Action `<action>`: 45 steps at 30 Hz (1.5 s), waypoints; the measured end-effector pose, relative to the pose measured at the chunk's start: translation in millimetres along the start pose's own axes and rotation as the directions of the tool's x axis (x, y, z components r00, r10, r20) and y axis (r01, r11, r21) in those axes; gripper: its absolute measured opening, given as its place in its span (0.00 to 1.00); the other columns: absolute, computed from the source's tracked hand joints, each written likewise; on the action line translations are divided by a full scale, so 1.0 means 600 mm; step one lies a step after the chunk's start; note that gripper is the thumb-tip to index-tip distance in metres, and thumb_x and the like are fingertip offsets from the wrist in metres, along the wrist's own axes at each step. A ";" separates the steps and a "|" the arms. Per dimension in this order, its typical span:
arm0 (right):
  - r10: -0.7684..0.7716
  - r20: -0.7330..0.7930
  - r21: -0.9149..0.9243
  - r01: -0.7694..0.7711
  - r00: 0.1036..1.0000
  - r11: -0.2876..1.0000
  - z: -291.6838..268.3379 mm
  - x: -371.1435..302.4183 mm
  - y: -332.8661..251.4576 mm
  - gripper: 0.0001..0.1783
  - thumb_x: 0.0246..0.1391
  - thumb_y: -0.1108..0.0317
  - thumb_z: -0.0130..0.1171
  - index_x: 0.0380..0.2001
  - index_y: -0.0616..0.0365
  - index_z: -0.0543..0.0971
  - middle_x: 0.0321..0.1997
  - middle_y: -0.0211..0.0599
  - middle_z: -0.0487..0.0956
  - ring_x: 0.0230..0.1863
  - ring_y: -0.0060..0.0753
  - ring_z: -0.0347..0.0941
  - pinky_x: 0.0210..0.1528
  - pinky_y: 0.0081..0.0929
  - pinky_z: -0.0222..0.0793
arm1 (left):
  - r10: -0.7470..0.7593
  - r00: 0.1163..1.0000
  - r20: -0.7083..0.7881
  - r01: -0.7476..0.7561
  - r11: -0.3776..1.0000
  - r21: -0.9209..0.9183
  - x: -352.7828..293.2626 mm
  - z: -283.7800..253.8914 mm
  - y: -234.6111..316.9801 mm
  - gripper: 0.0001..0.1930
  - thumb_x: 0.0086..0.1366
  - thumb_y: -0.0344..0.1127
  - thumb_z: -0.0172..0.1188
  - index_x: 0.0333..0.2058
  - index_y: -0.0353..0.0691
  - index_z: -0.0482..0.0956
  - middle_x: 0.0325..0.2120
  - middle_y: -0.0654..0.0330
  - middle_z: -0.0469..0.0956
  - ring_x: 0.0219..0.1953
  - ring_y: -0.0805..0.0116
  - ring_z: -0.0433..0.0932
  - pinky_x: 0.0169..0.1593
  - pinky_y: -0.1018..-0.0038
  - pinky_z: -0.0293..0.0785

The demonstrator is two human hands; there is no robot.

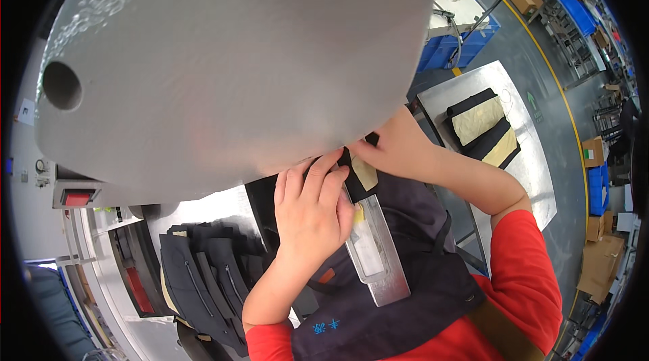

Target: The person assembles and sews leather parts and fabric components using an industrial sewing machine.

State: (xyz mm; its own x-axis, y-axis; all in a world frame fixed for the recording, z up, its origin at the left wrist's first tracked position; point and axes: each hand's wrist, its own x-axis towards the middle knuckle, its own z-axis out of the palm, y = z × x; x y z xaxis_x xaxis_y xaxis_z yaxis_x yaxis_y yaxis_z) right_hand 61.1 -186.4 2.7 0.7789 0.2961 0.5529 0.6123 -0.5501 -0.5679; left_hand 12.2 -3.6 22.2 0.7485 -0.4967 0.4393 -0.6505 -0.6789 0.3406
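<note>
A large smooth grey machine head (230, 90) fills the upper view and hides the spot being worked at. Below its rim lies a small black fabric piece with a cream patch (363, 175), on a narrow metal plate (389, 273). My left hand (311, 202) is closed over the left edge of this piece, fingers bent and pressed on it, thumb beside the plate. My right hand (392, 148) reaches in from the right, its thumb at the fabric's far end and a bit of black showing by it. Its other fingertips are hidden behind the machine head.
Dark garment pieces with zippers (209, 280) hang at the left by a metal surface (216, 215). On the right, a metal side table (534, 185) holds black and cream pieces (480, 124). Blue bins (439, 50) and cardboard boxes (598, 270) stand beyond.
</note>
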 end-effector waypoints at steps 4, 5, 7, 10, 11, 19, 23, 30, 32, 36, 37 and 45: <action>0.040 -0.014 0.142 -0.038 0.999 0.989 0.003 0.027 -0.005 0.06 0.41 0.67 0.61 0.26 0.53 0.79 0.31 0.30 0.73 0.36 0.34 0.70 0.42 0.32 0.64 | -0.002 1.000 -0.025 0.002 1.000 -0.031 0.000 0.003 -0.003 0.13 0.46 0.26 0.51 0.35 0.38 0.75 0.45 0.58 0.74 0.51 0.54 0.69 0.59 0.54 0.59; 0.056 0.043 0.105 -0.060 0.997 0.993 0.004 0.032 -0.004 0.06 0.41 0.66 0.61 0.25 0.53 0.78 0.29 0.29 0.73 0.35 0.34 0.70 0.41 0.32 0.64 | -0.004 1.000 -0.029 0.003 1.000 -0.030 0.000 0.003 -0.003 0.14 0.46 0.26 0.51 0.35 0.38 0.75 0.45 0.58 0.74 0.51 0.54 0.69 0.59 0.54 0.59; 0.072 0.100 0.066 -0.079 0.992 0.995 0.000 0.040 0.002 0.06 0.41 0.65 0.61 0.23 0.53 0.78 0.28 0.29 0.73 0.35 0.33 0.71 0.40 0.32 0.64 | 0.000 1.000 -0.027 -0.001 1.000 -0.030 0.000 0.003 -0.003 0.14 0.46 0.26 0.51 0.35 0.38 0.75 0.45 0.59 0.74 0.51 0.54 0.69 0.59 0.54 0.59; 0.082 0.195 -0.094 -0.064 0.977 0.993 -0.014 0.049 0.002 0.06 0.41 0.63 0.60 0.21 0.53 0.77 0.25 0.28 0.73 0.33 0.32 0.71 0.40 0.32 0.64 | 0.001 1.000 -0.023 -0.002 1.000 -0.025 0.000 0.003 -0.005 0.14 0.46 0.26 0.51 0.35 0.38 0.75 0.46 0.59 0.74 0.51 0.55 0.69 0.59 0.54 0.59; 0.073 0.223 -0.084 -0.055 0.972 0.995 -0.022 0.050 -0.004 0.06 0.41 0.64 0.59 0.20 0.53 0.77 0.25 0.28 0.73 0.34 0.32 0.71 0.40 0.32 0.63 | 0.002 1.000 -0.022 -0.002 1.000 -0.021 0.000 0.003 -0.006 0.14 0.46 0.26 0.52 0.35 0.38 0.75 0.46 0.60 0.74 0.51 0.55 0.69 0.59 0.54 0.59; -0.271 0.125 -0.271 0.295 0.955 0.916 -0.026 0.018 0.002 0.06 0.42 0.63 0.59 0.22 0.52 0.76 0.29 0.26 0.71 0.38 0.29 0.68 0.43 0.30 0.63 | -0.011 1.000 0.001 0.011 1.000 -0.028 0.000 0.001 -0.003 0.13 0.47 0.26 0.52 0.35 0.39 0.75 0.46 0.60 0.74 0.52 0.55 0.69 0.59 0.54 0.57; -0.412 0.150 -0.392 0.437 0.899 0.810 -0.026 0.001 -0.005 0.11 0.44 0.61 0.59 0.30 0.55 0.76 0.34 0.27 0.72 0.40 0.30 0.68 0.45 0.30 0.63 | -0.021 1.000 0.022 0.021 1.000 -0.013 -0.003 0.001 -0.004 0.13 0.47 0.26 0.52 0.35 0.40 0.75 0.47 0.60 0.74 0.52 0.55 0.69 0.59 0.54 0.57; -0.400 0.133 -0.396 0.418 0.907 0.817 -0.025 -0.013 -0.012 0.16 0.47 0.61 0.58 0.37 0.60 0.77 0.38 0.31 0.73 0.43 0.31 0.69 0.45 0.29 0.64 | -0.022 0.999 0.043 0.022 1.000 -0.006 -0.008 -0.003 -0.002 0.13 0.48 0.26 0.52 0.35 0.40 0.75 0.48 0.60 0.74 0.53 0.56 0.69 0.59 0.55 0.56; -0.407 0.132 -0.384 0.425 0.904 0.820 -0.027 -0.012 -0.011 0.16 0.47 0.61 0.58 0.37 0.60 0.77 0.38 0.31 0.74 0.43 0.31 0.69 0.45 0.29 0.64 | -0.027 0.998 0.055 0.027 1.000 0.003 -0.008 -0.004 -0.001 0.13 0.49 0.26 0.52 0.35 0.40 0.74 0.48 0.60 0.74 0.52 0.55 0.69 0.59 0.55 0.55; -0.433 0.141 -0.375 0.452 0.891 0.809 -0.025 -0.012 -0.008 0.16 0.47 0.61 0.58 0.36 0.60 0.77 0.38 0.31 0.74 0.43 0.31 0.70 0.44 0.29 0.65 | -0.029 0.998 0.063 0.027 0.999 0.032 -0.008 -0.009 0.003 0.12 0.49 0.26 0.53 0.35 0.41 0.75 0.47 0.61 0.74 0.52 0.57 0.69 0.59 0.56 0.54; -0.431 0.140 -0.375 0.451 0.891 0.810 -0.025 -0.013 -0.008 0.16 0.47 0.61 0.58 0.36 0.60 0.77 0.38 0.31 0.74 0.43 0.31 0.70 0.44 0.29 0.65 | 0.002 0.998 0.055 -0.005 0.998 0.057 -0.009 -0.010 0.003 0.12 0.50 0.27 0.53 0.35 0.41 0.75 0.47 0.62 0.75 0.51 0.59 0.70 0.59 0.56 0.54; -0.431 0.163 -0.393 0.459 0.887 0.796 -0.029 -0.013 -0.011 0.17 0.45 0.61 0.58 0.36 0.60 0.77 0.40 0.31 0.74 0.43 0.30 0.70 0.45 0.28 0.64 | 0.001 0.997 0.073 -0.007 0.997 0.077 -0.014 -0.016 0.017 0.12 0.50 0.27 0.55 0.36 0.42 0.75 0.45 0.64 0.75 0.46 0.63 0.72 0.59 0.59 0.56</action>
State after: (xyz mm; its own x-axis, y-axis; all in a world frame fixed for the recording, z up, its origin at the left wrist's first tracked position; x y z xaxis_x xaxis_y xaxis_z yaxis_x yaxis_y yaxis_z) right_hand 48.7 -198.3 12.9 0.4492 0.6275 0.6360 0.7919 -0.6092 0.0417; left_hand -1.6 -1.1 30.0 0.7552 -0.5356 0.3780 -0.6437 -0.7150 0.2729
